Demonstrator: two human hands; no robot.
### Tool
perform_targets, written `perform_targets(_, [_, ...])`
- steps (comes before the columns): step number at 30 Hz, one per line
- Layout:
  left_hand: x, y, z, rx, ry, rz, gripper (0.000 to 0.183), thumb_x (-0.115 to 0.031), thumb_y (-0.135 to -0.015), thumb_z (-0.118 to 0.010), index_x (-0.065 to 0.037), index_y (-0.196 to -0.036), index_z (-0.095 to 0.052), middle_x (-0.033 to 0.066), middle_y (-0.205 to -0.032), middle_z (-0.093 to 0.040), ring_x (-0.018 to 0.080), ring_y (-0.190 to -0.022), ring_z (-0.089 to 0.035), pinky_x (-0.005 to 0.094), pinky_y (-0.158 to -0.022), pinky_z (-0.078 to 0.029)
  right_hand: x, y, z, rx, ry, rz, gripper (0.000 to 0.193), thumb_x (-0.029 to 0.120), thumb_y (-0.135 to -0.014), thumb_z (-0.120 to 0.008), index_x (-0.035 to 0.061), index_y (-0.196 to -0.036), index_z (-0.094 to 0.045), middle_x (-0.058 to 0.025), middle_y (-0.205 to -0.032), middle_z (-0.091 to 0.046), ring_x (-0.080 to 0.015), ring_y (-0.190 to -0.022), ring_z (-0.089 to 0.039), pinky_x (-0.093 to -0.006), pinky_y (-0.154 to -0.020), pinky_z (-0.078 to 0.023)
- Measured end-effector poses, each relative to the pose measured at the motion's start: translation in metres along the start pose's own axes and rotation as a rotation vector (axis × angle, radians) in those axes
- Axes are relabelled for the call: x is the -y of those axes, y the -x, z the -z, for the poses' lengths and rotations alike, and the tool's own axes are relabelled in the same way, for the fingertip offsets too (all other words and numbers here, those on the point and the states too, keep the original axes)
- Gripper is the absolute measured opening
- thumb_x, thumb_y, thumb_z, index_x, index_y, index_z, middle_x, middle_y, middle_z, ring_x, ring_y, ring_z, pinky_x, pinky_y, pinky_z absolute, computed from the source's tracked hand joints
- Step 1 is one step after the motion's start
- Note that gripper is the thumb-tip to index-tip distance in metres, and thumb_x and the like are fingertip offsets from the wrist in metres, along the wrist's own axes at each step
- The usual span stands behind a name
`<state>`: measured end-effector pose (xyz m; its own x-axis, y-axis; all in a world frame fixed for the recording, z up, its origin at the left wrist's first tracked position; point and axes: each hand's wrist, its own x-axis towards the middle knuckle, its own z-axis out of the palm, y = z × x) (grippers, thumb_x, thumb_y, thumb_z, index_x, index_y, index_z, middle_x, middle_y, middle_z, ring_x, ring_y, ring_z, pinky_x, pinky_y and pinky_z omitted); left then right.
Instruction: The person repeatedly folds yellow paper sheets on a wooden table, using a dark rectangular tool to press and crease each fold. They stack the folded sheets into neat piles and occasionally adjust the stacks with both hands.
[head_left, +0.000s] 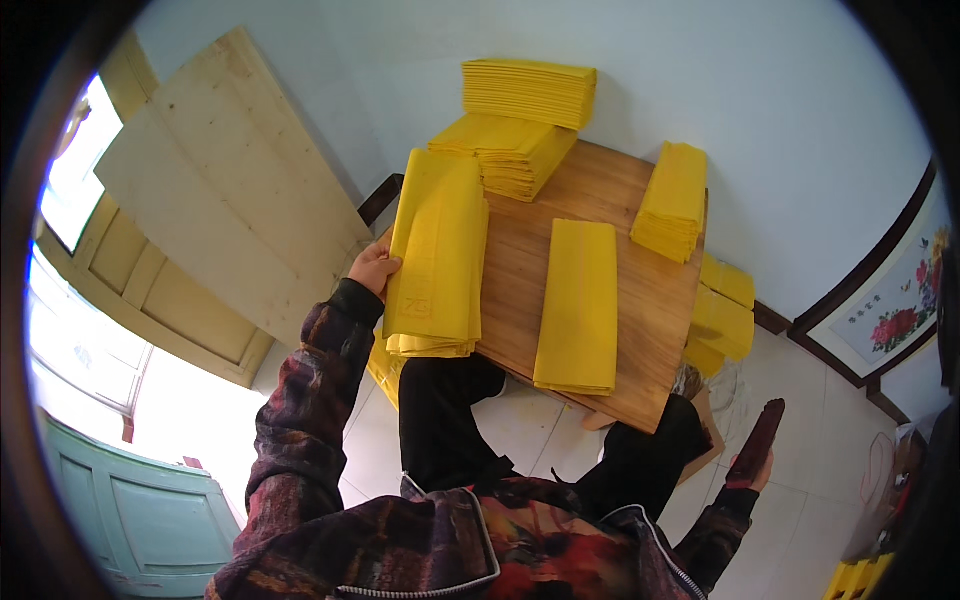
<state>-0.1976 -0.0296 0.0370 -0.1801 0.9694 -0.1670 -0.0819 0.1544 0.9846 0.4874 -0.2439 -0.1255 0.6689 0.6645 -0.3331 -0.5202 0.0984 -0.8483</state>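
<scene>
My left hand [375,268] grips the left edge of a stack of folded yellow paper [435,250], which hangs partly over the near left side of the table. A faint red stamp marks its lower part. Off to the right, beyond the table edge, my right hand [764,474] is closed around a long, narrow, dark reddish-brown piece [756,445] that looks like wood. The piece stands tilted upward and hides most of the fingers. A slim folded yellow paper bundle [578,305] lies between my hands on the wooden table [515,270].
Piled yellow paper stacks [528,92] stand at the table's far side, another bundle [670,200] at its right edge. More yellow bundles [722,315] sit below on the right. A wooden board [230,180] leans at left; a framed flower picture [890,300] stands at right.
</scene>
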Motion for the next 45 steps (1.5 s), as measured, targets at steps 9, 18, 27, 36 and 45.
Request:
perform_targets(9, [0.053, -0.031, 0.018, -0.039, -0.033, 0.032, 0.010, -0.005, -0.084, -0.052, 0.002, -0.090, -0.054, 0.0081, -0.077, -0.061, 0.0182, -0.061, -0.060, 0.0299, -0.054, -0.050, 0.010, 0.002, 0.022, 0.043, -0.061, -0.063, 0.046, 0.039, -0.088, -0.048, 0.0082, -0.121, -0.049, -0.0038, -0.111, -0.055, -0.0170, -0.095, -0.054, -0.0299, -0.081, -0.045])
perform_targets(18, [0.065, -0.052, 0.066, 0.082, -0.470, 0.000, 0.005, -0.013, -0.083, -0.052, -0.012, -0.086, -0.055, -0.0057, -0.061, -0.043, 0.0052, -0.048, -0.041, 0.0206, -0.039, -0.032, -0.023, -0.014, 0.025, 0.030, 0.043, 0.042, 0.036, 0.033, -0.088, -0.046, 0.0059, -0.113, -0.048, -0.0050, -0.103, -0.052, -0.0162, -0.087, -0.051, -0.0290, -0.071, -0.042])
perform_targets(27, [0.046, -0.048, 0.092, -0.026, -0.425, 0.182, 0.058, -0.034, -0.086, -0.057, -0.012, -0.135, -0.035, 0.0018, -0.126, -0.048, 0.0159, -0.105, -0.050, 0.0316, -0.081, -0.042, -0.069, -0.025, 0.068, -0.230, 0.597, -0.009, 0.030, 0.028, -0.084, -0.052, -0.0020, -0.087, -0.052, -0.0081, -0.068, -0.056, -0.0171, -0.047, -0.053, -0.0291, -0.040, -0.042])
perform_targets(36, [0.035, 0.030, 0.151, -0.652, -0.582, 0.337, 0.053, -0.051, -0.086, -0.048, -0.019, -0.128, -0.043, 0.0071, -0.123, -0.053, 0.0229, -0.111, -0.049, 0.0382, -0.089, -0.038, -0.204, -0.091, 0.102, -0.263, 1.428, -0.227, 0.046, 0.034, -0.080, -0.054, -0.0043, -0.104, -0.046, -0.0276, -0.091, -0.059, -0.0431, -0.088, -0.057, -0.0475, -0.079, -0.045])
perform_targets(45, [0.149, 0.132, 0.112, -0.609, -0.970, 0.968, 0.048, -0.046, -0.086, -0.048, -0.017, -0.125, -0.045, 0.0076, -0.116, -0.056, 0.0228, -0.107, -0.052, 0.0369, -0.087, -0.041, -0.264, -0.142, 0.105, -0.362, 1.623, -0.249, 0.041, 0.030, -0.080, -0.057, -0.0013, -0.101, -0.043, -0.0275, -0.092, -0.059, -0.0427, -0.089, -0.058, -0.0485, -0.079, -0.045])
